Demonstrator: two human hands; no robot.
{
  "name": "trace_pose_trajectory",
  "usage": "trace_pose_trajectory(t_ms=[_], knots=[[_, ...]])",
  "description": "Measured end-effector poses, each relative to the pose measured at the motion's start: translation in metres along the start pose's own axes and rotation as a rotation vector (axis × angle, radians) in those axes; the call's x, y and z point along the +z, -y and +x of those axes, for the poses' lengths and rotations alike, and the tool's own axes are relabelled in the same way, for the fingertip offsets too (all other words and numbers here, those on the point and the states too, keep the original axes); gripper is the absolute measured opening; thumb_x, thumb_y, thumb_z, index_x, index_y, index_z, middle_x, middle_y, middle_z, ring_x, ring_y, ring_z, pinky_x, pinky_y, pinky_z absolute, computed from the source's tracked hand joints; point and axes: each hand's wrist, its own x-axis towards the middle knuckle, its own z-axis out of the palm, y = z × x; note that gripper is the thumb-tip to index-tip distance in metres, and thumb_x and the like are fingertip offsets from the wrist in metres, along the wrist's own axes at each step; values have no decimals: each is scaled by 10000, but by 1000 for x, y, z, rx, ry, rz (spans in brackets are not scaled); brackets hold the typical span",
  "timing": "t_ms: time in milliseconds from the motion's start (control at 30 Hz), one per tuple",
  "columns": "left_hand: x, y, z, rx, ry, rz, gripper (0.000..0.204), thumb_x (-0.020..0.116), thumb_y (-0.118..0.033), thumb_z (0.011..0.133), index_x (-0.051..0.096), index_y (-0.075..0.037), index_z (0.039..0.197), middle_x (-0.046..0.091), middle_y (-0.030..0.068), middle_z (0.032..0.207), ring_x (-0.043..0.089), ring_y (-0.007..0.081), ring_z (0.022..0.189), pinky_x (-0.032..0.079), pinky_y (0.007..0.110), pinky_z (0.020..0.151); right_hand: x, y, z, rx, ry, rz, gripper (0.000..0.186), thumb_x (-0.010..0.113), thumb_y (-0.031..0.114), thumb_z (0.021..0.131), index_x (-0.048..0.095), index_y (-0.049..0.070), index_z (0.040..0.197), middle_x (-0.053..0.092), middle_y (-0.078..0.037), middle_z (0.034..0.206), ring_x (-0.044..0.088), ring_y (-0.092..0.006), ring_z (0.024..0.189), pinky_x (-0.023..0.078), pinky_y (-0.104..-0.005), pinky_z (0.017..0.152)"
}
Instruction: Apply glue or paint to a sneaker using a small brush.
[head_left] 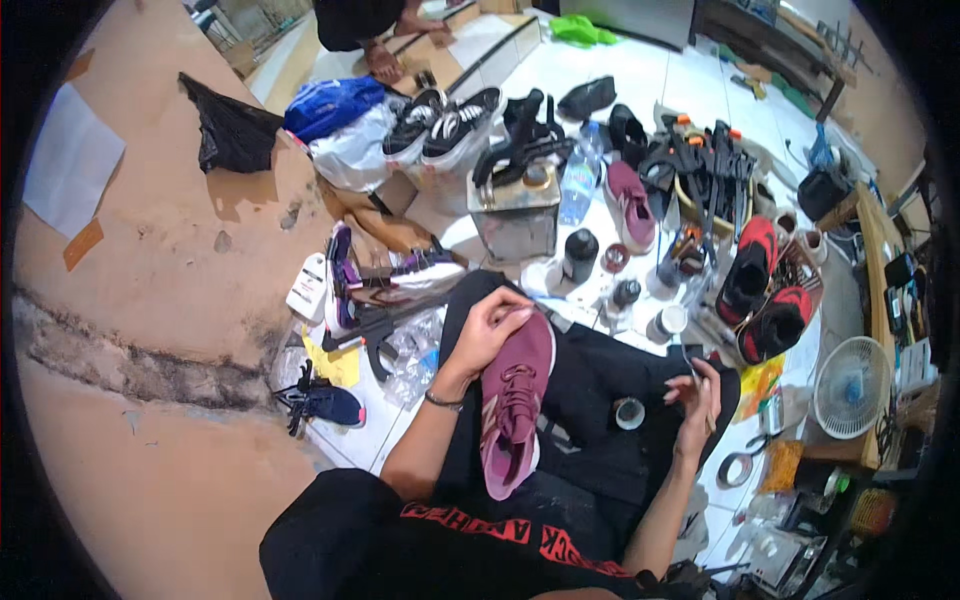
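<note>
A maroon sneaker with a white sole rests on my lap, its toe pointing away from me and its heel toward my body. My left hand is closed at the toe end, fingers bent over the upper's front edge. Off to the right, my right hand is raised above my right leg, apart from the shoe. A thin stick-like tool sits between its fingers; the kind of tip is too small to make out. Between shoe and right hand, a small round jar stands by my dark trousers.
Ahead are a metal can, a water bottle, a dark bottle and a matching maroon sneaker. Red-black shoes and a white fan stand right. A clamped shoe lies left, near the wall. Another person's foot shows behind.
</note>
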Motion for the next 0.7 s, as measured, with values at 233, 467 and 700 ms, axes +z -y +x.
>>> trace_pose_trajectory(t_ms=[233, 467, 700], knots=[[-18, 14, 4, -33, -64, -9, 86, 664, -69, 935, 637, -16, 996, 691, 41, 986, 635, 85, 915, 488, 227, 839, -37, -23, 23, -36, -127, 29, 289, 448, 289, 1040, 530, 36, 1154, 707, -128, 876, 611, -130, 677, 482, -258, 655], [-24, 9, 15, 11, -31, 161, 75, 677, -60, 901, 631, -2, 896, 709, 36, 893, 623, 39, 794, 458, 190, 716, -40, -43, 36, -16, -209, 86, 210, 527, 245, 1029, 577, 41, 1037, 661, -84, 783, 614, -136, 674, 475, -241, 618], [-17, 15, 26, 32, -14, 310, 92, 671, -69, 896, 619, 7, 884, 701, 35, 874, 612, 46, 787, 470, 210, 727, -40, -43, 36, -44, -115, 56, 210, 485, 198, 1047, 569, 6, 1036, 639, -98, 809, 631, -157, 734, 489, -266, 687]])
